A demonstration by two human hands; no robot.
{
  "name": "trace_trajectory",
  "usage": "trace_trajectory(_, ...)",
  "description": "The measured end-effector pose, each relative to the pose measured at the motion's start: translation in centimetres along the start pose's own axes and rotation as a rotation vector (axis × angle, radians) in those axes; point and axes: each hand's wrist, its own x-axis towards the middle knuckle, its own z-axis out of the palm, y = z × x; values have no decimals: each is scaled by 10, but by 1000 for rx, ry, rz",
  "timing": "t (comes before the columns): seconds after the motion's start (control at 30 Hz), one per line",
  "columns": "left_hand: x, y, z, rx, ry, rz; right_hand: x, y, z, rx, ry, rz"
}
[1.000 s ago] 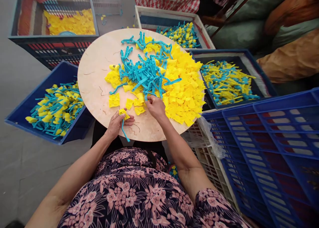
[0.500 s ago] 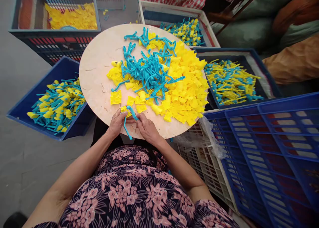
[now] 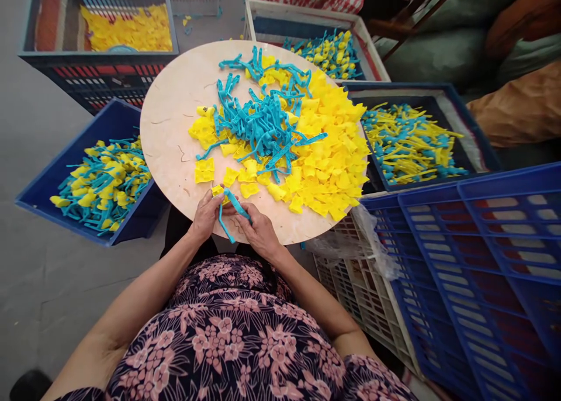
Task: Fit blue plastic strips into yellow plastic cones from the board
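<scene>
My left hand [image 3: 205, 217] and my right hand [image 3: 258, 231] meet at the near edge of a round wooden board [image 3: 169, 138]. Together they hold a blue plastic strip [image 3: 233, 203], which bends between them. A small yellow plastic piece [image 3: 218, 190] sits at my left fingertips, against the strip's end. Beyond my hands lies a tangled heap of blue plastic strips [image 3: 263, 123]. A large pile of yellow plastic pieces [image 3: 328, 161] spreads over the board's right half.
Blue crates of joined yellow-and-blue pieces stand left [image 3: 65, 149] and right [image 3: 421, 86]. A white crate [image 3: 307, 18] holds more, and a dark crate [image 3: 99, 56] holds yellow pieces. Stacked blue crates [image 3: 473, 272] fill the lower right, with a white crate [image 3: 363, 290] and plastic bag [image 3: 363, 243] beside them.
My right hand has left the yellow pile and come to the blue strip at my left hand. The strip now bends between both hands. The view has shifted slightly.
</scene>
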Motion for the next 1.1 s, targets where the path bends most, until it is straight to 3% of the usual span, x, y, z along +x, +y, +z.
trace_trajectory(0.13, 1, 0, -3, 25, -10, -8, 6, 3, -4, -196, 22, -30)
trace_trajectory(0.27, 2, -3, -5, 45, -25, 20, 11, 0, -11, -315, 79, 27)
trace_trajectory(0.53, 2, -3, -5, 68, -24, 15, 12, -20, -7, -471, -139, 273)
trace_trajectory(1.1, 0, -4, 0, 83, 15, 31, 11, -12, 7, -627, -194, 306)
